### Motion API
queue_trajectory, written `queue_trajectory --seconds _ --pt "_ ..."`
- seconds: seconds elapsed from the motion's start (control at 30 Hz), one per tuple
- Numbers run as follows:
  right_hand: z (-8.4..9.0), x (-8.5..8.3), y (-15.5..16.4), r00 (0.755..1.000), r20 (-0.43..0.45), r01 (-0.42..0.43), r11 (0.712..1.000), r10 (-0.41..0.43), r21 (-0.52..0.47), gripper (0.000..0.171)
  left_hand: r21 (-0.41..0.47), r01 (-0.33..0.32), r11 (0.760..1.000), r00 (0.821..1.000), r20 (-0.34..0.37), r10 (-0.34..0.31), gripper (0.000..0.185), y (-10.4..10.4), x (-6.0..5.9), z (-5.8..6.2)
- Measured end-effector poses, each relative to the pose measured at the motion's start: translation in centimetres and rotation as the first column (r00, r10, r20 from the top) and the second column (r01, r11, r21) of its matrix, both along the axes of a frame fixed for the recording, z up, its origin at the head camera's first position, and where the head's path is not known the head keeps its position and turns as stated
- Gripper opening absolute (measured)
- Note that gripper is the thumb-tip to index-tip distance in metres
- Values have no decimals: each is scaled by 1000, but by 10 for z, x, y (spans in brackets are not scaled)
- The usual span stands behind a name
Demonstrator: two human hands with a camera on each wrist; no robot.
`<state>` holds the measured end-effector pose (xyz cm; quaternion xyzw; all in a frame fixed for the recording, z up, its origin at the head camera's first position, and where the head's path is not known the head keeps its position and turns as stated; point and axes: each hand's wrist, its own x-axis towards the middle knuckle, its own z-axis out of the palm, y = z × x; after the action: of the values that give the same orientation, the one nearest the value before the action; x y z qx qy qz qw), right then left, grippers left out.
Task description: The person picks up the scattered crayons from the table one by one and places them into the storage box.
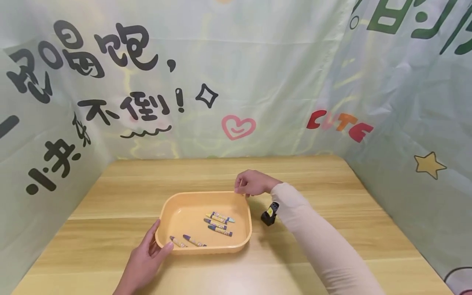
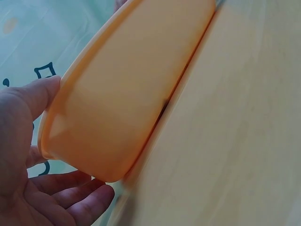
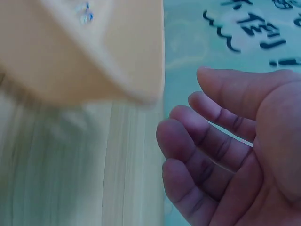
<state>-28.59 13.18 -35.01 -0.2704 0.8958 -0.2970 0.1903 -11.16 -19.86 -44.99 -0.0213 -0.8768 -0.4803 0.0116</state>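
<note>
A shallow orange plastic tray point(image 1: 180, 221) with rounded corners stands at the middle of the wooden table. Several crayons in printed wrappers lie inside it: a cluster around a blue-tipped crayon point(image 1: 220, 231) toward the right, and a dark-tipped crayon point(image 1: 194, 240) beside another along the front wall. My left hand point(image 1: 145, 256) grips the tray's front left corner, thumb on the rim and fingers against the outer wall point(image 2: 108, 108). At the back right corner is my right hand point(image 1: 254, 182). Its fingers point(image 3: 207, 134) are loosely bent, apart from the tray and with nothing in them.
The wooden tabletop point(image 1: 313, 180) extends around the tray. Pale printed curtains point(image 1: 265, 82) hang behind it and at both sides. A small black device point(image 1: 270, 214) sits at my right wrist, over the table right of the tray.
</note>
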Motion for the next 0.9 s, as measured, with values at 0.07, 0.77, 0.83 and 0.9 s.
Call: queue_trajectory --seconds 0.07,0.77,0.83,0.9 --pt "-1 -2 15 999 9 38 999 -38 -6 8 2 7 1000 1000 -1 -7 82 1 -1 1" --pt "-32 -2 114 978 119 161 984 -170 77 10 44 6 999 1000 22 -7 83 2 -2 1" --pt "-33 -1 117 974 129 179 981 -188 78 12 48 7 999 1000 24 -8 83 2 -2 1" --pt "-35 1 119 967 154 193 978 -203 81 14 47 8 999 1000 23 -9 83 2 -2 1"
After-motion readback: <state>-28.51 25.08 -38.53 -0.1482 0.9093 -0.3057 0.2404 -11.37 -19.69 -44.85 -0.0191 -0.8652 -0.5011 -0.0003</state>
